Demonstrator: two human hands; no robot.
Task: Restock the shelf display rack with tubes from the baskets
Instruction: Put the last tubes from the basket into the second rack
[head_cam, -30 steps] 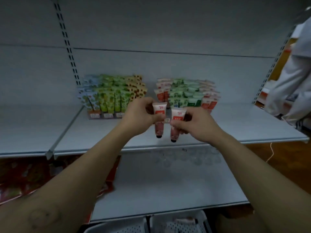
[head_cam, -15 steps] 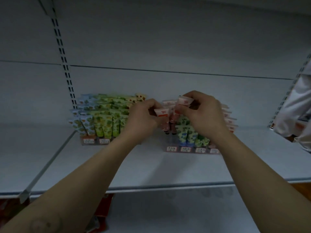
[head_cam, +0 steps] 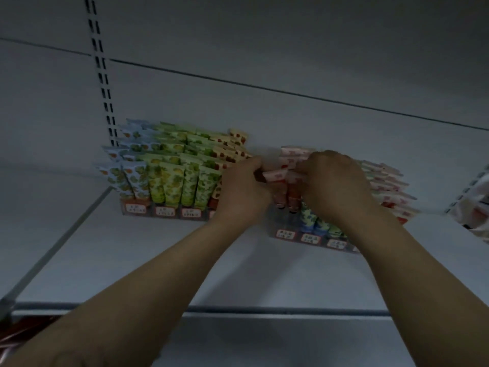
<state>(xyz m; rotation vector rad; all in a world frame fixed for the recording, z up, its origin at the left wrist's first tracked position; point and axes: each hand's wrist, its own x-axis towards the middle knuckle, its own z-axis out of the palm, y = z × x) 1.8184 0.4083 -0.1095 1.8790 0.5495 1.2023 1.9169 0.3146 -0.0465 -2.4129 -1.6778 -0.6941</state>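
At the far left, below the shelf edge, lies a glossy red packaging, too dim to read. A metal upright with two columns of punched slots runs up the smooth, matte white back panel. Beside its foot, on the flat white shelf, stands the left rack, a stepped clear tray packed with soft flat-ended tubes printed with fruit: pale blue ones at the left, yellow-green in the middle, cream with red spots at the right. Its front row shows two blue and four green tubes, and three white price labels are plain along its front, with part of a fourth. The left hand has its fingers curled, pinching the crimped white end of the left tube, which has a reddish body and hangs cap down. Touching it hangs the right tube, of the same kind, pinched at its top by the curled fingers of the right hand. Both tubes, two in all, are held over the leftmost column of the right rack, whose front slot there looks unfilled. This rack holds blue-green tubes in front, white-and-red ones fanned behind, and three labels are readable as tags. A white cloth shows at the right edge.
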